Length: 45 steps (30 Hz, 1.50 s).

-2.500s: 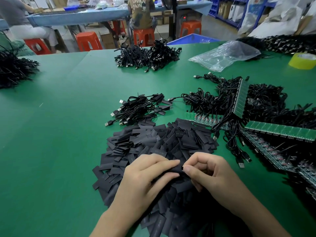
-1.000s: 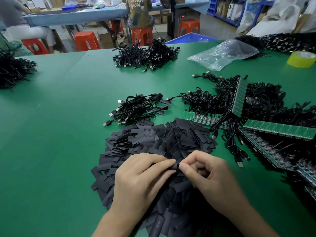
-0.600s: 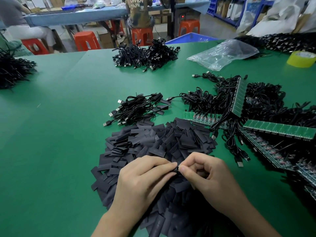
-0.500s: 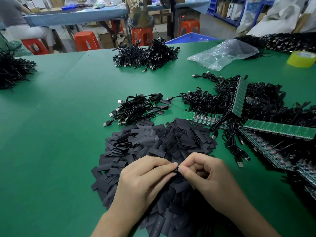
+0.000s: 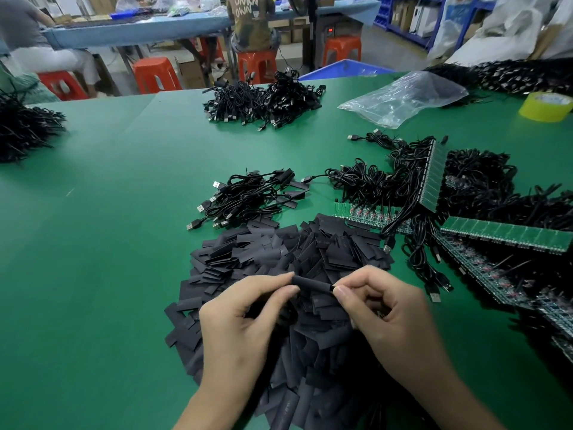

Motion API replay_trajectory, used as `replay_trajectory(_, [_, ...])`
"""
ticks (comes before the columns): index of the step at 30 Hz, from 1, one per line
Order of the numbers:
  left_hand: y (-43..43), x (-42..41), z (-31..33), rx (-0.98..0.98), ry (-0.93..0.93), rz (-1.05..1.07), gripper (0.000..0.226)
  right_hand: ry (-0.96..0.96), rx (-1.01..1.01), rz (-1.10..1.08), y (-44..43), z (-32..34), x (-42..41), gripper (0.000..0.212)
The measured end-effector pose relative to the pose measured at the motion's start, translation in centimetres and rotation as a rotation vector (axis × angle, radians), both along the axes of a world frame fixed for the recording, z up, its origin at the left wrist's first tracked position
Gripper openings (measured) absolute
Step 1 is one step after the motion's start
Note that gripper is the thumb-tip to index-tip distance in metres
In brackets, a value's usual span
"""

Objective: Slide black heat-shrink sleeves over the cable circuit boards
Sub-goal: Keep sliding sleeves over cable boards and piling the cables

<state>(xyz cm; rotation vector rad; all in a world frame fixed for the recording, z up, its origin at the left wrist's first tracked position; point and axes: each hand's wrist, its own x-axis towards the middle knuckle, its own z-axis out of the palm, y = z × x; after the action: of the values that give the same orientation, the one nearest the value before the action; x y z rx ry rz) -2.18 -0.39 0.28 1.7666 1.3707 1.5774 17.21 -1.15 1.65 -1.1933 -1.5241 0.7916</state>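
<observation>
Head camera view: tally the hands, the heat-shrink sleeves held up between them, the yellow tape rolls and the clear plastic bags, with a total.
2 hands: left hand, right hand
1 heat-shrink sleeve, held between them
1 yellow tape roll
1 clear plastic bag
Total: 5

Both hands met at one black heat-shrink sleeve (image 5: 311,284), held almost level between them. The left hand (image 5: 245,318) lay left of the sleeve and below it, with the thumb and forefinger pinching its left end and the other fingers loosely bent beneath. The right hand (image 5: 384,311) sat at the sleeve's right end, thumb tip and curled forefinger nipping it, the remaining fingers folded inward. Both bare forearms ran up from below the sleeve, converging toward it.
</observation>
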Motion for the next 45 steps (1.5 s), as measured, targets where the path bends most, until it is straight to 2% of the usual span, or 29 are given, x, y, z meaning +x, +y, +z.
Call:
replay_trajectory(6, [-0.4, 0.8, -0.2, -0.049, -0.089, 0.004, 0.017, -0.070, 0.095, -0.029, -0.3, 0.1, -0.4, 0.017])
replay_trajectory(22, [-0.5, 1.3, 0.0, -0.017, -0.124, -0.006, 0.023, -0.114, 0.155, -0.069, -0.4, 0.2, -0.5, 0.016])
replay_trajectory(24, [-0.6, 1.4, 0.2, -0.058, -0.196, -0.027, 0.022, -0.088, 0.134, -0.070, -0.3, 0.1, -0.6, 0.015])
replay_trajectory(28, [-0.8, 1.8, 0.3, -0.166, -0.476, -0.071, 0.021, -0.027, 0.056, -0.055, -0.1, 0.0, -0.5, 0.012])
replay_trajectory(30, [-0.8, 1.9, 0.3, -0.186, -0.532, -0.078, 0.022, -0.008, 0.028, -0.029, -0.1, -0.1, -0.5, 0.013])
replay_trajectory(38, [-0.9, 1.9, 0.2, -0.097, -0.381, -0.132, 0.024, 0.052, -0.065, 0.056, -0.2, -0.2, -0.6, 0.020])
replay_trajectory(41, [-1.1, 2.3, 0.0, -0.111, -0.363, -0.179, 0.041, 0.164, -0.093, 0.098, 0.1, 0.1, -0.5, 0.016])
replay_trajectory(43, [-1.3, 2.8, 0.0, -0.161, -0.376, -0.279, 0.062, 0.367, -0.158, 0.130, 0.2, 0.4, -0.5, 0.014])
replay_trajectory(45, [-1.6, 3.3, 0.2, -0.207, -0.248, -0.318, 0.069, 0.587, -0.251, 0.138, 0.4, 0.7, -0.5, 0.015])
